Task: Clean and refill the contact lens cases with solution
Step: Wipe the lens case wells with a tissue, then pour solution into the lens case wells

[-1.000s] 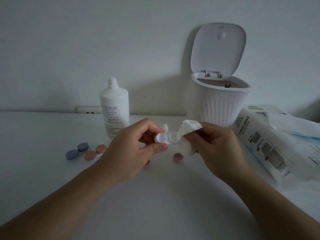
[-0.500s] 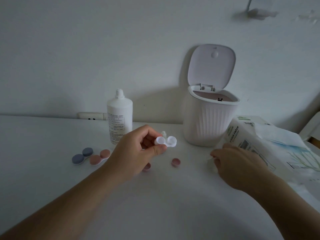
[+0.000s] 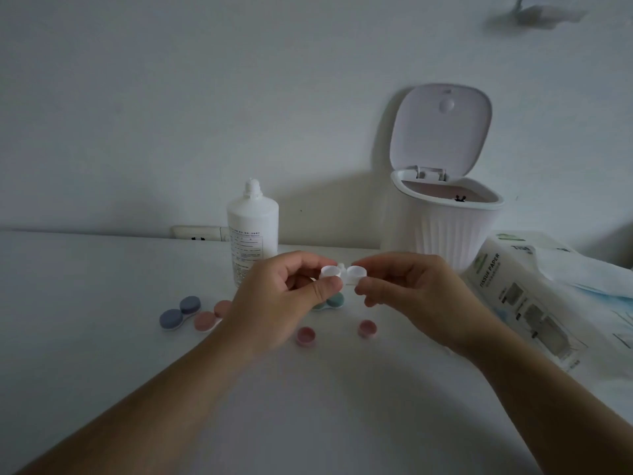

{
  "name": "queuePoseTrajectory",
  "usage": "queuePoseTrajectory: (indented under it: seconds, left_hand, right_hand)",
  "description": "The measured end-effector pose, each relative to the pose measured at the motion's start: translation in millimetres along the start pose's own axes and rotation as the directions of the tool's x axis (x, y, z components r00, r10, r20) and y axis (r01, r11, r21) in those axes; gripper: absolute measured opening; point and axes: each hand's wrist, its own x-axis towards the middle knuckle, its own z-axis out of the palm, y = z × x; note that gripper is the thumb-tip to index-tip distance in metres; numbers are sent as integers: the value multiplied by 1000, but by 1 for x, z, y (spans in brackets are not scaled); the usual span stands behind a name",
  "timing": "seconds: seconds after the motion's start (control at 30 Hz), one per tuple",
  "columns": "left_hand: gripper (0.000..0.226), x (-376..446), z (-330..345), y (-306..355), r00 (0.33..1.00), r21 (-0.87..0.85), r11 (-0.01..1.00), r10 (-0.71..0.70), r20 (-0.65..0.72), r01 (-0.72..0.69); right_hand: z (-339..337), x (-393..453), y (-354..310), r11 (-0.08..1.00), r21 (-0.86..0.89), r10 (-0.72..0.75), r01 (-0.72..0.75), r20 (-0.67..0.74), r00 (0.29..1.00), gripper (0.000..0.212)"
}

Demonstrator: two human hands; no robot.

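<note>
I hold a white uncapped lens case (image 3: pixel 343 274) above the table between both hands. My left hand (image 3: pixel 284 303) pinches its left cup, my right hand (image 3: pixel 414 296) pinches its right cup. Two pink caps (image 3: pixel 305 336) (image 3: pixel 367 328) lie loose on the table below. A closed blue case (image 3: pixel 181 313) and a closed pink case (image 3: pixel 208 318) sit at the left. A teal case (image 3: pixel 332 301) shows partly behind my left hand. The white solution bottle (image 3: pixel 252 231) stands upright behind, its cap off.
A small white ribbed bin (image 3: pixel 445 228) stands at the back right with its lid up. A pack of tissue paper (image 3: pixel 534 296) lies to the right. A wall socket (image 3: pixel 198 233) sits at the table's back edge.
My right hand let go of the tissue, dropped to the table near the tissue pack, then came back up and took the case's right cup. The view tilted upward.
</note>
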Motion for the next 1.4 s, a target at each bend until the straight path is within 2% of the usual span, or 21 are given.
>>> queuePoseTrajectory:
  seconds: [0.1,0.17,0.27,0.37,0.47,0.57,0.67,0.73,0.8,0.9,1.0,1.07,1.2,1.3,1.4]
  left_hand:
    - [19,-1,0,-5,1000,32,999,-26,18,26]
    - [18,-2,1,-7,996,30,997,-73,43,72]
    - [19,-2,2,-8,990,10,992,-126,66,126]
    - [17,-3,2,-8,992,30,993,-112,61,110]
    - [13,-4,2,-9,991,32,994,-106,79,104]
    - [18,-7,4,-8,997,75,996,-47,57,43]
    - [23,-9,2,-6,994,233,968,101,-38,-90]
    - [21,-9,0,-4,959,353,919,240,-150,-175]
    - [20,-9,-2,0,903,377,904,319,-288,-199]
    - [26,-6,-7,9,823,324,923,345,-451,-209]
    - [27,1,-21,15,747,271,954,275,-605,-132]
    - [37,5,-31,17,744,203,979,157,-650,-30]
    - [64,8,-45,22,867,69,971,-170,-469,227]
    - [59,11,-51,22,871,52,918,-354,-340,394]
    - [51,15,-58,20,873,74,897,-401,-279,436]
  right_hand:
    - [6,-4,8,986,168,0,-3,19,1000,26]
    - [8,-5,10,975,221,4,-10,25,1000,25]
    - [9,-8,11,981,192,-1,-4,29,1000,26]
    - [8,-9,11,975,220,20,-22,11,1000,36]
    - [8,-9,14,974,226,23,-30,31,999,31]
    - [6,-9,16,971,237,15,-20,22,1000,26]
    - [3,-8,17,961,274,42,-28,-43,998,26]
    - [3,-8,18,963,267,57,-40,-56,997,26]
    - [4,-8,19,964,258,78,-57,-73,994,21]
    - [6,-8,20,959,275,108,-74,-113,988,9]
    - [7,-9,19,971,227,106,-76,-124,987,8]
    - [7,-10,18,976,205,103,-76,-123,987,7]
    - [8,-11,18,978,203,83,-53,-144,986,5]
    - [9,-11,18,981,190,74,-46,-144,987,4]
    - [10,-10,20,981,188,77,-53,-124,989,4]
